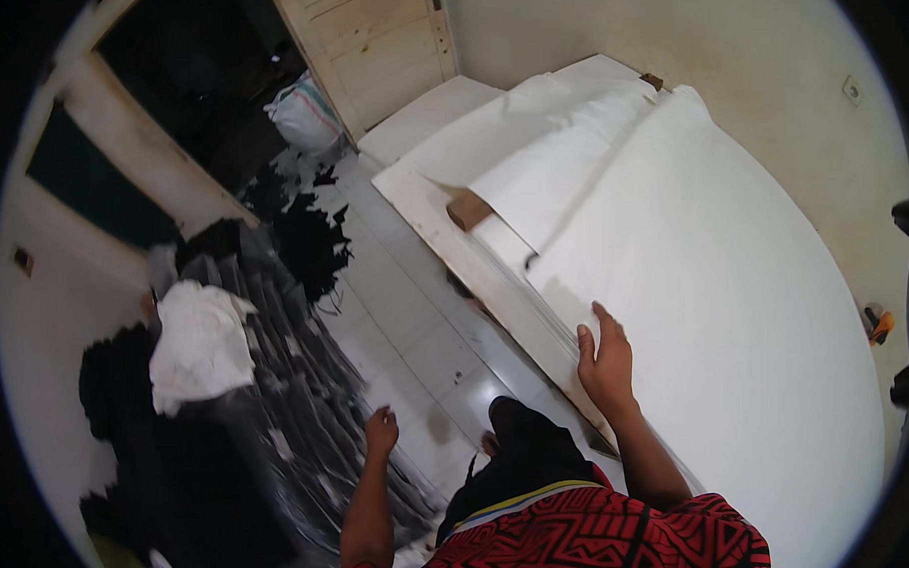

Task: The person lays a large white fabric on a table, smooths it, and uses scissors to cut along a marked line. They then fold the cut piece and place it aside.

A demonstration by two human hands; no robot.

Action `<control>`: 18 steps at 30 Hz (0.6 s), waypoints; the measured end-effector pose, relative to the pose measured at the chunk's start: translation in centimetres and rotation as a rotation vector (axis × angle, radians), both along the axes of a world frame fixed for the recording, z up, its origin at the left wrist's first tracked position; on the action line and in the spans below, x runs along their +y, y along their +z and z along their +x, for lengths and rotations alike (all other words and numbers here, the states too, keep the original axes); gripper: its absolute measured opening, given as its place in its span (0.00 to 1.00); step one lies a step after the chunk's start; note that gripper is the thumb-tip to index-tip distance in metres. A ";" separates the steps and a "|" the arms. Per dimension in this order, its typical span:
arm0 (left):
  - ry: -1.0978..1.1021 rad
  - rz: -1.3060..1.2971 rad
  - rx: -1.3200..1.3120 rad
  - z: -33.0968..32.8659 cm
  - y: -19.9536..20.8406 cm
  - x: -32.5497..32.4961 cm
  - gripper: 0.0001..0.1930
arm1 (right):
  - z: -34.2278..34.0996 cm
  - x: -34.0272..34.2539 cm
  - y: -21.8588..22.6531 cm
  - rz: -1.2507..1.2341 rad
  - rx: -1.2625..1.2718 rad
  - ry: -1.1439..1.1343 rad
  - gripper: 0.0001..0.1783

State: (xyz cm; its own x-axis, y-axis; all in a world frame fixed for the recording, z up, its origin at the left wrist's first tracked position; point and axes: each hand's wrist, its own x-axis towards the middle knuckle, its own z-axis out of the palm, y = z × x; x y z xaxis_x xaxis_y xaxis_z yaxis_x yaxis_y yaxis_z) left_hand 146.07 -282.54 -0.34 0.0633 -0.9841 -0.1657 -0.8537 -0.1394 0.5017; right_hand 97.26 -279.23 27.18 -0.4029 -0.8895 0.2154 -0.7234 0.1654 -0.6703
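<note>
My right hand is at the near edge of a large white sheet, its thumb apart from the outstretched fingers. It holds nothing; whether it touches the sheet I cannot tell. The sheet, cloth or paper, covers most of a long table and hangs together with other layers along the edge. A fold runs across its far part, beside a brown block. My left hand hangs over the floor with its fingers curled and nothing visible in them, close to a stack of dark, plastic-wrapped bundles.
A white cloth lies on the dark stack at the left. Black scraps litter the tiled floor near the dark doorway, where a white sack stands. An orange-and-black object is by the right wall.
</note>
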 end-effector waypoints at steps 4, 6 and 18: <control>-0.130 -0.134 0.235 -5.9 7.2 -24.1 0.17 | 4.1 -10.5 0.7 0.177 -0.320 0.171 0.21; -0.232 -0.147 0.330 -10.1 9.8 -33.4 0.17 | 5.4 -16.0 0.5 0.248 -0.392 0.220 0.22; -1.201 -0.374 -0.001 -24.5 12.9 -65.7 0.29 | 10.9 -39.3 -1.4 0.487 -0.263 -0.597 0.46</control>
State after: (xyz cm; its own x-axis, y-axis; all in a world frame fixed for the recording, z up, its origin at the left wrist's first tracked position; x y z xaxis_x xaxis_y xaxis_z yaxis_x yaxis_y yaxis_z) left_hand 121.53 -348.25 12.58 -0.9033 -0.4075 0.1343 -0.3438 0.8746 0.3419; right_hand 108.19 -318.55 25.83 -0.8223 -0.4783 -0.3083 -0.2500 0.7903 -0.5594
